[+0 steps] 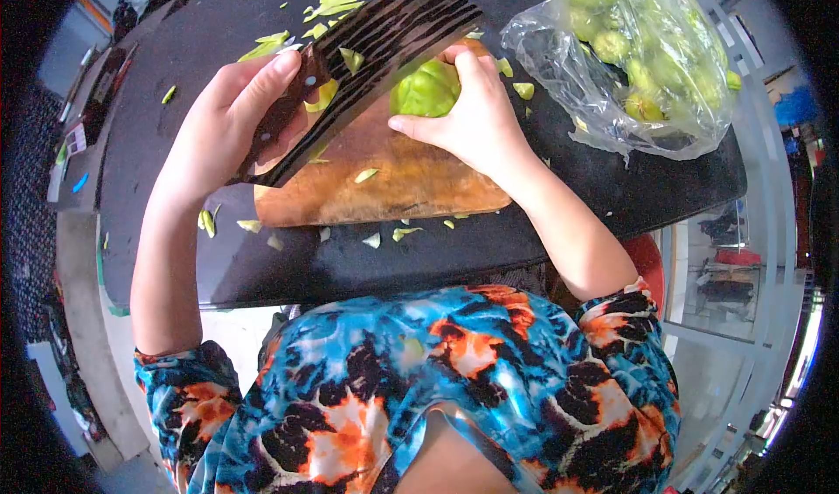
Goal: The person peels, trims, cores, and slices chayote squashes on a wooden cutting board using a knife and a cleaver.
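– Where's the green vegetable [426, 91]?
– Between the right hand [479, 114]'s pinching thumb and fingers.
– And the knife [409, 24]?
– Left hand [220, 114]'s fingers grip it; its long axis slants forward, toward the right fingertips.

Single head-worn view, wide fisheye, dark rounded corners. Looks steeply down and forward from above the wearer's printed shirt [419, 354], which fills the bottom. Close range: left hand [218, 118] and right hand [472, 114] in upper half, over dark table [367, 271].
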Motion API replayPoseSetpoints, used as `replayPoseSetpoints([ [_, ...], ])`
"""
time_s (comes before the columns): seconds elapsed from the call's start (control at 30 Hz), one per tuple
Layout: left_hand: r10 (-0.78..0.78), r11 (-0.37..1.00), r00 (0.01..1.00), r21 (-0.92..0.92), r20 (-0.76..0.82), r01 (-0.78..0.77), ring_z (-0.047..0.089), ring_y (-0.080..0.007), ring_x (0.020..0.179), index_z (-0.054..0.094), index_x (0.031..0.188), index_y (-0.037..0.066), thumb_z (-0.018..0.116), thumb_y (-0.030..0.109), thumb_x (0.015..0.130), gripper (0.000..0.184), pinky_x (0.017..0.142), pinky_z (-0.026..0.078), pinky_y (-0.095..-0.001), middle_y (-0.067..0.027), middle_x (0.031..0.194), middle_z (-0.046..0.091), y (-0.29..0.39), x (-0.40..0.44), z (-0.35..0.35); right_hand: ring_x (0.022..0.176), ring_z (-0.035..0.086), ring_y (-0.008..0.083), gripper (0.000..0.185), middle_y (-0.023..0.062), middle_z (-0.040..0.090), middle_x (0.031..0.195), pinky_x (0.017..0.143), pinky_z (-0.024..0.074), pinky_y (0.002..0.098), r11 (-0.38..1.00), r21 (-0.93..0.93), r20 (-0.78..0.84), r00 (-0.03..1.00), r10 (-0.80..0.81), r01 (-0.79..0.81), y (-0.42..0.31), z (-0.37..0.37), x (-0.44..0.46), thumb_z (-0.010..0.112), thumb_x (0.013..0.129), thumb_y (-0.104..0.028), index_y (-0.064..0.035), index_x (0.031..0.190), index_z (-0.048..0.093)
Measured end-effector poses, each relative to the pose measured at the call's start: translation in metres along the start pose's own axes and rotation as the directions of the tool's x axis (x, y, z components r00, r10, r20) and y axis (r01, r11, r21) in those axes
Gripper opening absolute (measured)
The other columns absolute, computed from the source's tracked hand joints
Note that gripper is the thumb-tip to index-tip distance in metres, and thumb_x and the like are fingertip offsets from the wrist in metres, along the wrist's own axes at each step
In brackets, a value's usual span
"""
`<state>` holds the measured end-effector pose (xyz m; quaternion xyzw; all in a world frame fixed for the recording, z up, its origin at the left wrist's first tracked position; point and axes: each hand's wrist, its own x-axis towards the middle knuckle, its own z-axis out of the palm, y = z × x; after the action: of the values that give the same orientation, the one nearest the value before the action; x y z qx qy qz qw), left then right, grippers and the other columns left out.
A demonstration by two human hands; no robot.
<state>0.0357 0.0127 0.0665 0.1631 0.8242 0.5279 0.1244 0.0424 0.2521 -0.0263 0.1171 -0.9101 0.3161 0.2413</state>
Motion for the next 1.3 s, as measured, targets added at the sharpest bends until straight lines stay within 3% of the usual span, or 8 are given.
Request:
replayPoseSetpoints([
  [0.27,0.012,0.987,0.994,0.161,0.106,-0.029,0.038,-0.003,0.044,0.059,0.083,0.002,0.041,0.043,0.097,0.047,0.041,0.029,-0.0221,0.0046,0.054,0.046,0.015,0.011,-0.008,0.101,0.056,0.0201,0.071,0.0135,0.058,0.106,0.088,0.0453,0.0338,0.866,0.478,0.19,0.98,0.059,-0.145,0.022,-0.032,0.004,0.084,0.064,-0.038,0.0014,0.113,0.052],
  [0.37,0.078,0.964,0.995,0.249,0.069,-0.093,0.04,-0.003,0.045,0.06,0.088,0.001,0.043,0.046,0.096,0.049,0.041,0.03,-0.0208,0.0045,0.054,0.044,0.012,0.013,-0.007,0.089,0.057,0.0121,0.034,0.0025,0.062,0.098,0.079,0.0464,0.0277,0.85,0.524,-0.185,0.981,0.051,0.054,0.019,-0.09,0.031,0.066,0.085,-0.03,-0.004,0.105,0.059],
  [0.5,0.078,0.956,0.995,0.278,0.061,-0.092,0.042,-0.0033,0.047,0.061,0.09,0.0,0.044,0.046,0.095,0.049,0.042,0.033,-0.0206,0.0039,0.056,0.046,0.017,0.014,-0.002,0.092,0.061,0.0238,0.041,0.0139,0.063,0.102,0.08,0.0484,0.0347,0.578,-0.688,-0.353,0.494,-0.795,0.439,0.002,-0.122,0.087,0.043,0.096,-0.036,-0.0016,0.11,0.06],
  [0.57,0.085,0.954,0.993,0.283,0.076,-0.103,0.043,-0.0038,0.046,0.061,0.09,0.0,0.045,0.045,0.096,0.048,0.042,0.033,-0.0207,0.0033,0.056,0.047,0.019,0.014,-0.001,0.088,0.062,0.0231,0.044,0.0151,0.064,0.097,0.077,0.0497,0.0339,0.696,-0.401,-0.276,0.646,-0.712,0.596,-0.037,-0.103,0.085,0.04,0.097,-0.038,0.0003,0.104,0.061],
  [0.63,0.073,0.938,0.993,0.333,0.09,-0.1,0.043,-0.0045,0.046,0.061,0.089,0.0,0.045,0.043,0.096,0.047,0.042,0.033,-0.0214,0.0029,0.055,0.047,0.01,0.019,-0.003,0.085,0.062,0.0243,0.045,0.0156,0.064,0.088,0.078,0.0486,0.0373,0.965,0.151,0.188,0.953,-0.239,0.212,-0.064,-0.071,0.078,0.039,0.097,-0.039,-0.0014,0.094,0.063],
  [0.67,0.067,0.928,0.993,0.359,0.094,-0.097,0.043,-0.0048,0.046,0.061,0.088,0.0,0.045,0.043,0.096,0.046,0.042,0.034,-0.0217,0.0027,0.055,0.047,0.007,0.02,-0.005,0.084,0.062,0.0249,0.046,0.0152,0.064,0.083,0.078,0.0477,0.0397,0.993,0.106,0.463,0.887,-0.001,-0.054,-0.058,-0.054,0.082,0.039,0.097,-0.04,-0.0026,0.087,0.064],
  [0.97,0.295,0.789,0.928,0.489,0.229,-0.371,0.052,-0.0159,0.062,0.06,0.099,-0.002,0.046,0.038,0.096,0.042,0.061,0.045,-0.032,-0.0076,0.065,0.056,-0.017,0.037,0.008,0.075,0.062,0.0349,0.043,0.0145,0.064,0.071,0.076,0.0461,0.0459,0.938,-0.016,-0.006,0.938,-0.347,0.347,-0.025,-0.016,0.066,0.039,0.093,-0.039,-0.0107,0.084,0.07],
  [1.3,0.272,0.616,0.916,0.678,0.294,-0.4,0.059,-0.0403,0.074,0.058,0.092,0.002,0.05,0.03,0.093,0.029,0.064,0.047,-0.047,-0.0213,0.076,0.061,-0.02,0.029,0.032,0.118,0.048,0.0253,0.047,0.0153,0.054,0.124,0.102,0.0342,0.0329,0.968,0.252,0.777,0.6,-0.189,-0.022,0.012,-0.017,0.077,0.05,0.091,-0.039,-0.0027,0.12,0.057],
])
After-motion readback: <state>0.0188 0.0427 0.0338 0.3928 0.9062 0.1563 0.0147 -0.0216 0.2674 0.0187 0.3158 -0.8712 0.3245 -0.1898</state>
